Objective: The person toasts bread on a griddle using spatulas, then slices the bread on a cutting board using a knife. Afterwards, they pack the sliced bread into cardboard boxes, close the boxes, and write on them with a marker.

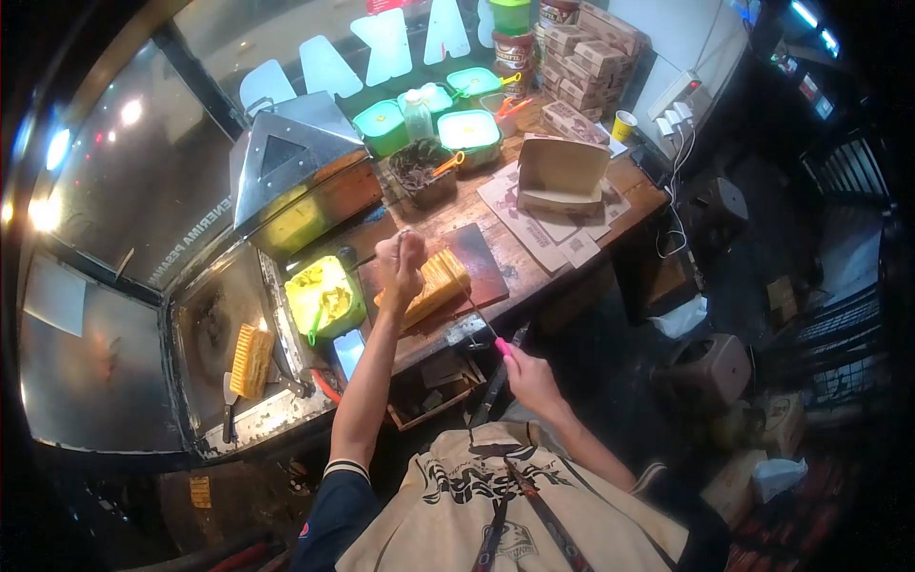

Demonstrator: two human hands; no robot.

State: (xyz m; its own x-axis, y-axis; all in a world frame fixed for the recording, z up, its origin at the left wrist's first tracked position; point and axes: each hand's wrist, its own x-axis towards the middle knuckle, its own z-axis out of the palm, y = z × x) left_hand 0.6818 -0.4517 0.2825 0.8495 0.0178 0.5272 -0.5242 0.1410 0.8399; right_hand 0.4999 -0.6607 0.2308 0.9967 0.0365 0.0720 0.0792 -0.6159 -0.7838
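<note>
My right hand (532, 383) is closed around the pink handle of a knife (502, 345). Its thin blade reaches up to the right part of a golden toasted bread loaf (437, 289), which lies on a dark cutting board (484, 259). At the loaf's left end is my left hand (402, 263), its fingers curled together; what they hold, if anything, is hidden. Left of the board stands a tub of yellow spread (326, 297) with a green utensil in it. A second toasted loaf (252, 361) rests on the griddle (212, 329), close to a spatula (230, 408).
An opened cardboard box (564, 173) stands on flat cartons right of the board. Behind are a container of dark filling (420, 172), several green-lidded tubs (469, 130) and stacked boxes (583, 71). A metal case (300, 157) stands at the back left. Cables hang from a power strip (679, 100).
</note>
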